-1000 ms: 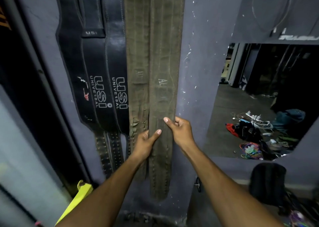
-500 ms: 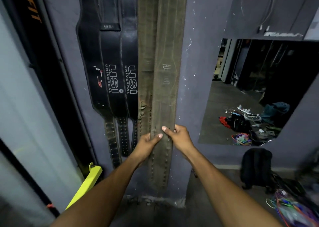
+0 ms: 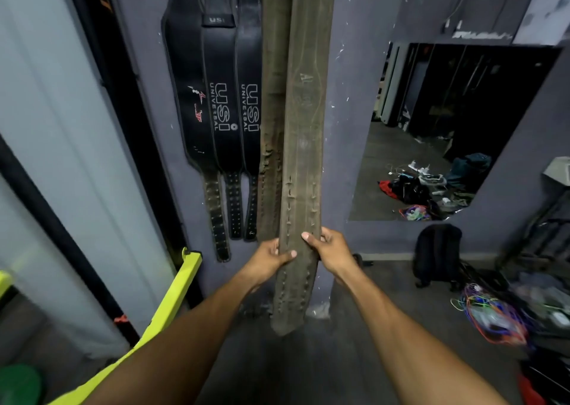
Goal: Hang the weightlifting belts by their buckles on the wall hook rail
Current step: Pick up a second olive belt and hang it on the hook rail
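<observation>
two bare forearms, no sleeves, left hand and right hand ungloved, short pale nails.

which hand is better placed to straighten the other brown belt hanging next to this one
Left, probably. The left hand grips the front brown belt on the side where the second brown belt hangs; the right hand sits on the far edge.

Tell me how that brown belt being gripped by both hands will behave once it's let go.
The brown belt probably stays fairly stiff: it hangs flat and straight below both hands' grip. Its frayed edge stitching suggests a rough, non-slippery surface. Released, it would likely settle against the wall.
</observation>
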Tool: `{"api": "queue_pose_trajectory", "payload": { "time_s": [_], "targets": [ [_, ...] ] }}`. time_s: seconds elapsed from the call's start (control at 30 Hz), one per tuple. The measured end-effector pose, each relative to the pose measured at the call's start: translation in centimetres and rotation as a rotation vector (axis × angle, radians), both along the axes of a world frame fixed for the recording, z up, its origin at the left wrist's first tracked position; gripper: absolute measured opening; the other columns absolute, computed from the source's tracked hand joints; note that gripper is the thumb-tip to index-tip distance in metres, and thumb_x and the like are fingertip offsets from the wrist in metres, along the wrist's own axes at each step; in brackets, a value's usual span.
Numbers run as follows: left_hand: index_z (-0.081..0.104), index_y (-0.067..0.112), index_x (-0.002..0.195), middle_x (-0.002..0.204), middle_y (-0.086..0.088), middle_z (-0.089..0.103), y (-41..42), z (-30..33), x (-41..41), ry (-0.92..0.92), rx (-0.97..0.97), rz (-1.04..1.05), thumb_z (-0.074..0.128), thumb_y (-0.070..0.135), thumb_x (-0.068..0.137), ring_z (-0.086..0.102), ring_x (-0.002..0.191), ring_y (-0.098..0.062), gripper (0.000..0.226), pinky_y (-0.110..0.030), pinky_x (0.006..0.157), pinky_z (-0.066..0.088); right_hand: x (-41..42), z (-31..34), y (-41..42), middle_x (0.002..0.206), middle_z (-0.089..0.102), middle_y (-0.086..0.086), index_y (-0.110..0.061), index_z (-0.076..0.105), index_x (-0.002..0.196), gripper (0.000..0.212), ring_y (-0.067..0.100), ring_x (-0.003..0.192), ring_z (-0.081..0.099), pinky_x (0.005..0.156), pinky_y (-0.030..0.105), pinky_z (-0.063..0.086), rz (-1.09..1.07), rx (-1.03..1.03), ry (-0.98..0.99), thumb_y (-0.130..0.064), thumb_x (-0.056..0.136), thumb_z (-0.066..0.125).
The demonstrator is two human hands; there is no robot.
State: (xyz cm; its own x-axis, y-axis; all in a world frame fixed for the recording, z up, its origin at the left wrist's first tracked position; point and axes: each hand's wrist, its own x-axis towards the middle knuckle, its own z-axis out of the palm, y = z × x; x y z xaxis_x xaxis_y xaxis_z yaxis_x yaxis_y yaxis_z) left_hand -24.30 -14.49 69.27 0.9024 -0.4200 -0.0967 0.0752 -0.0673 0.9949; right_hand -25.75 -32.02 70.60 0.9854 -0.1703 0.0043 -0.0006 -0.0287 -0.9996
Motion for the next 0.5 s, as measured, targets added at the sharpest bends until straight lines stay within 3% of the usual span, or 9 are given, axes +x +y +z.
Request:
{"api": "queue_pose_trajectory", "payload": {
  "time_s": [0.1, 0.2, 0.3, 0.37, 0.43, 0.5],
  "targets": [
    [0.068, 0.006, 0.125, 0.116, -0.009, 0.076, 0.2, -0.8, -3.1, -0.017, 0.048, 0.018, 0.060, 0.012, 0.102, 0.074, 0.107, -0.023, 0.025, -0.028, 0.090, 0.059, -2.2, -0.6, -0.1, 0.098, 0.080, 0.012, -0.012, 0.077, 0.094, 0.006, 0.025, 0.090, 0.074, 0.092, 0.050, 0.060, -0.065, -0.049, 0.003, -0.014, 0.097, 0.072],
    [0.067, 0.009, 0.122, 0.113, -0.007, 0.077, 0.0, -0.4, -5.2, -0.032, 0.105, 0.021, 0.061, 0.014, 0.102, 0.076, 0.094, -0.010, 0.022, -0.022, 0.082, 0.059, -3.6, -0.4, -0.4, 0.101, 0.080, 0.013, -0.006, 0.078, 0.101, 0.013, 0.025, 0.093, 0.075, 0.095, 0.051, 0.060, -0.054, -0.077, 0.036, -0.017, 0.095, 0.074],
    [0.062, 0.020, 0.124, 0.122, -0.005, 0.074, 0.3, -0.6, -6.9, -0.009, 0.223, -0.018, 0.068, 0.027, 0.097, 0.073, 0.106, -0.013, 0.029, -0.034, 0.098, 0.057, -5.3, -1.0, -0.6, 0.105, 0.080, 0.012, -0.010, 0.074, 0.106, 0.017, 0.027, 0.101, 0.076, 0.100, 0.050, 0.058, -0.008, -0.105, 0.104, -0.019, 0.092, 0.078],
    [0.057, 0.017, 0.127, 0.128, -0.008, 0.071, 0.6, -0.9, -8.1, 0.050, 0.224, 0.034, 0.069, 0.026, 0.097, 0.070, 0.110, -0.015, 0.034, -0.035, 0.103, 0.054, -6.5, -1.5, -0.6, 0.110, 0.079, 0.013, -0.014, 0.070, 0.105, 0.020, 0.026, 0.101, 0.075, 0.098, 0.043, 0.059, -0.001, -0.155, 0.142, -0.023, 0.091, 0.080],
    [0.048, 0.009, 0.138, 0.142, -0.012, 0.061, 0.7, -0.4, -9.1, 0.060, 0.221, 0.101, 0.068, 0.020, 0.098, 0.064, 0.119, -0.018, 0.046, -0.030, 0.104, 0.049, -8.0, -1.3, -0.4, 0.126, 0.073, 0.014, -0.010, 0.064, 0.124, 0.040, 0.024, 0.107, 0.071, 0.094, 0.033, 0.055, 0.003, -0.216, 0.177, -0.027, 0.092, 0.079],
    [0.036, 0.004, 0.151, 0.153, -0.009, 0.048, 0.6, 0.7, -10.0, 0.034, 0.291, 0.148, 0.066, 0.025, 0.099, 0.051, 0.137, -0.023, 0.063, -0.028, 0.109, 0.039, -9.5, -0.6, -0.6, 0.136, 0.066, 0.012, -0.010, 0.056, 0.140, 0.058, 0.024, 0.117, 0.066, 0.098, 0.032, 0.051, 0.010, -0.298, 0.184, -0.034, 0.093, 0.077]
  ]
}}
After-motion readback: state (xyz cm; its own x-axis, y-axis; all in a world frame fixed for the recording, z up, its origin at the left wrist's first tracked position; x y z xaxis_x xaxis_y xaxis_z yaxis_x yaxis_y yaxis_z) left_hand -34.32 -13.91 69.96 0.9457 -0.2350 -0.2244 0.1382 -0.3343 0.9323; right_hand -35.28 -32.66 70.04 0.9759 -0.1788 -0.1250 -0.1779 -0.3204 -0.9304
